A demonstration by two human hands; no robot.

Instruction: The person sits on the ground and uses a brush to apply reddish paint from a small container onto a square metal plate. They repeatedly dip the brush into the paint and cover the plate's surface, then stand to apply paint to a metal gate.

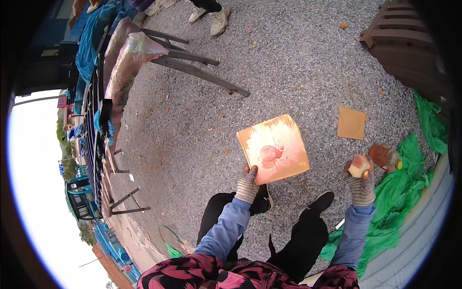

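Note:
My left hand [247,187], in a striped glove with bare fingertips, grips the lower left edge of a square piece of cardboard [288,137]. Wet pink-red patches and drops lie on the cardboard's upper face. In my right hand [362,189], gloved alike, is a small pale block with a reddish patch [359,166]; its material is unclear. Close beside that hand a clear plastic bottle [383,157] with red-brown contents and a yellow cap lies tilted by green plastic sheeting [402,188]. A smaller tan cardboard square [351,124] with a faint round mark rests on the gravel.
Gravel [192,120] covers the ground. A brown slatted plastic crate [404,33] stands at the far right. Along the left runs a rack with metal legs [202,74] and pinkish plastic sheeting [127,60]. Another person's shoes [219,20] are at the top. A blue vehicle [81,197] is farther left.

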